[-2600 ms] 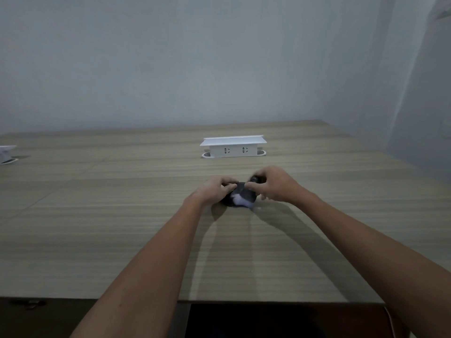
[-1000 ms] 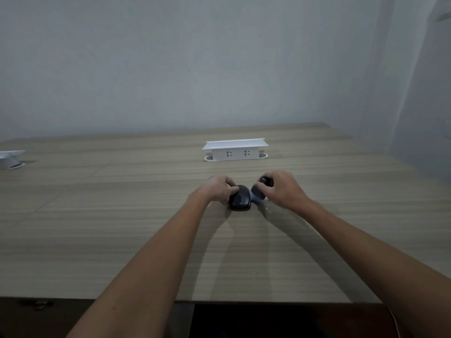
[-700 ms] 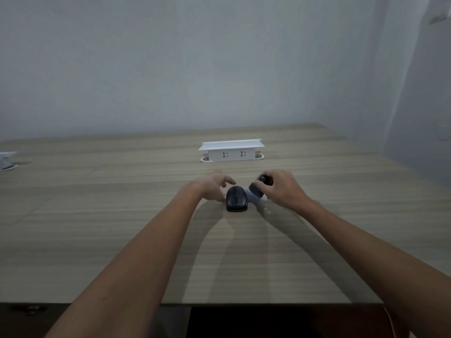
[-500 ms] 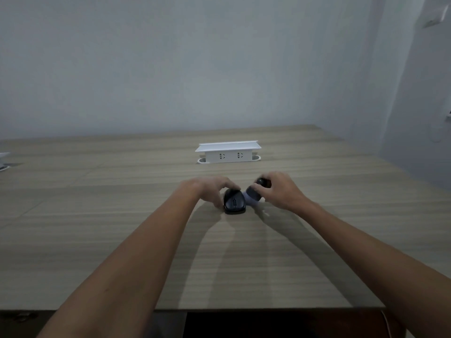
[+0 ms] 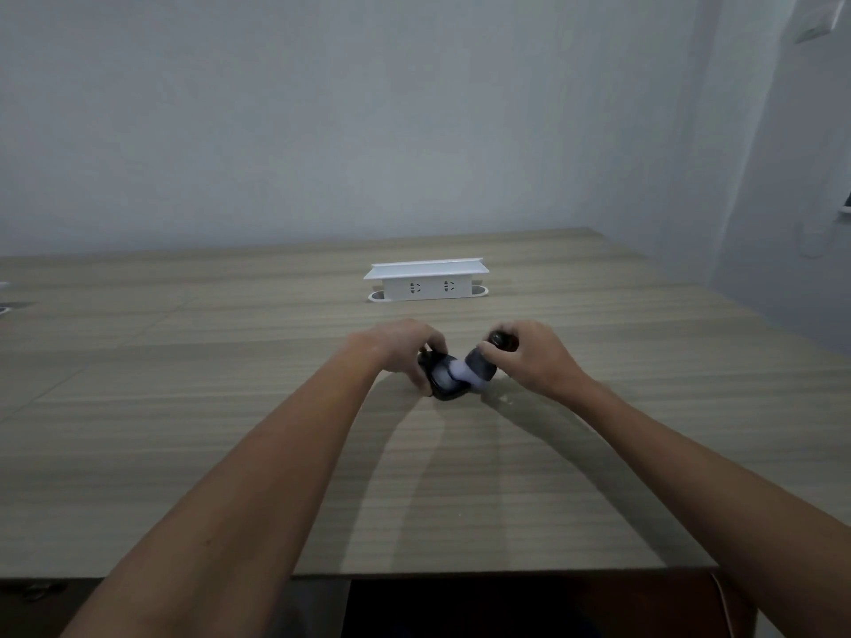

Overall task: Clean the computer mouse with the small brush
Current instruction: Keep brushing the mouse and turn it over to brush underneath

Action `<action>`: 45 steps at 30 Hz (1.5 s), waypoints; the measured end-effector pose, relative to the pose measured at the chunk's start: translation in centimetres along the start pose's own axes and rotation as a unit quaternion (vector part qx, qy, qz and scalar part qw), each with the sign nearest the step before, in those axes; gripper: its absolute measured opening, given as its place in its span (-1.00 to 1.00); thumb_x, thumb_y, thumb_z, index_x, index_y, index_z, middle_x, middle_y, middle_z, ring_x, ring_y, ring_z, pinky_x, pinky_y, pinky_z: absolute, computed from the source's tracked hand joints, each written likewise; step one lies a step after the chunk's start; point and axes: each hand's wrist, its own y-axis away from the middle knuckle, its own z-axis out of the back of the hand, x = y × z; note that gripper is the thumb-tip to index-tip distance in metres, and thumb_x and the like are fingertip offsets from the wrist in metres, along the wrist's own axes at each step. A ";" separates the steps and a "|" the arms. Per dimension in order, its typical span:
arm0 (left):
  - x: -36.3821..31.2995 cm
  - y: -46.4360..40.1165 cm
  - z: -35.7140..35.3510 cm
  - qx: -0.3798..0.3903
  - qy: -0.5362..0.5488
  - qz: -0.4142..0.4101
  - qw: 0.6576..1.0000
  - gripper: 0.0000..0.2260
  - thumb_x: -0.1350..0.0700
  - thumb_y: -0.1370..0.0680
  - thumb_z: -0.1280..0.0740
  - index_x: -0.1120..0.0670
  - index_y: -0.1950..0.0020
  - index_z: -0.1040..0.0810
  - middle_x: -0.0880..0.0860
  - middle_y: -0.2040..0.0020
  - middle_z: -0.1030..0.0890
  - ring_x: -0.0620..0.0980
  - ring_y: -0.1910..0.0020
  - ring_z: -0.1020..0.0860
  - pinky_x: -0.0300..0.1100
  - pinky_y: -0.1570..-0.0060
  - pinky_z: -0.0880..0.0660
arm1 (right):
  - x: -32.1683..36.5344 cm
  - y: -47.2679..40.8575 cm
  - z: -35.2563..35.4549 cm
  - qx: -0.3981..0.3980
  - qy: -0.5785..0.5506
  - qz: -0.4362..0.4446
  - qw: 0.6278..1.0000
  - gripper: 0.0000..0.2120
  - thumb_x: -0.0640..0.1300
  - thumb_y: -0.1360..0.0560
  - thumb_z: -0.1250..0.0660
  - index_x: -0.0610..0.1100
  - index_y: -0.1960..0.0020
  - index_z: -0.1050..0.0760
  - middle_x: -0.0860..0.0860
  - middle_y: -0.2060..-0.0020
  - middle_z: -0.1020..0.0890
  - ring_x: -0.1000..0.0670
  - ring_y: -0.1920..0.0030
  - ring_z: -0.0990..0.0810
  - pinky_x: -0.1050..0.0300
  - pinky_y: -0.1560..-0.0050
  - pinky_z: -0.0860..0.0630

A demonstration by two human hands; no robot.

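Observation:
A black computer mouse lies on the wooden table near its middle. My left hand grips the mouse from its left side, fingers curled over its far end. My right hand is closed around a small brush with a dark handle and pale bristles. The bristles press on the mouse's top right. Part of the mouse is hidden under my fingers and the brush.
A white pop-up socket box stands on the table behind my hands. A second white object shows at the far left edge. The table's near edge runs below my forearms, a wall stands at right.
The brush has moved from beside the mouse onto its top. My left hand has closed back over the mouse's left side after briefly lifting off. The view has drifted slightly.

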 end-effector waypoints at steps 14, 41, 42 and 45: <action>-0.7 -0.1 -0.2 -0.022 -0.007 0.011 1.000 -0.45 0.04 -0.30 -0.63 0.07 -0.24 -0.58 0.05 -0.21 -0.62 0.08 -0.20 -0.56 -0.12 -0.09 -0.46 | 0.9 0.3 1.0 -0.007 0.001 0.029 1.000 -0.88 -0.14 -0.45 -0.41 -0.16 0.16 -0.70 -0.01 0.30 -0.71 0.00 0.24 -0.64 0.13 0.20 -0.50; -0.8 0.1 -0.6 -0.032 0.017 0.026 0.999 -0.46 0.06 -0.29 -0.64 0.07 -0.22 -0.60 0.06 -0.19 -0.65 0.08 -0.18 -0.59 -0.15 -0.06 -0.46 | 1.1 -0.3 1.6 0.041 0.058 0.019 0.997 -0.84 -0.12 -0.46 -0.39 -0.19 0.15 -0.70 -0.06 0.27 -0.72 -0.05 0.20 -0.66 0.04 0.14 -0.56; -0.7 0.0 -0.6 -0.033 0.017 0.026 0.999 -0.46 0.06 -0.29 -0.64 0.07 -0.23 -0.60 0.06 -0.19 -0.65 0.08 -0.18 -0.58 -0.16 -0.04 -0.45 | 1.4 -0.2 1.6 0.049 0.038 0.024 0.998 -0.85 -0.12 -0.46 -0.40 -0.18 0.15 -0.71 -0.05 0.28 -0.72 -0.01 0.23 -0.65 0.09 0.15 -0.53; -0.7 0.0 -0.6 -0.036 0.019 0.027 0.999 -0.47 0.07 -0.31 -0.63 0.08 -0.24 -0.60 0.07 -0.20 -0.64 0.09 -0.18 -0.57 -0.18 -0.02 -0.42 | 2.0 0.3 1.6 0.092 0.007 0.034 0.995 -0.84 -0.09 -0.47 -0.42 -0.16 0.18 -0.70 -0.02 0.37 -0.66 0.09 0.38 -0.52 0.18 0.31 -0.40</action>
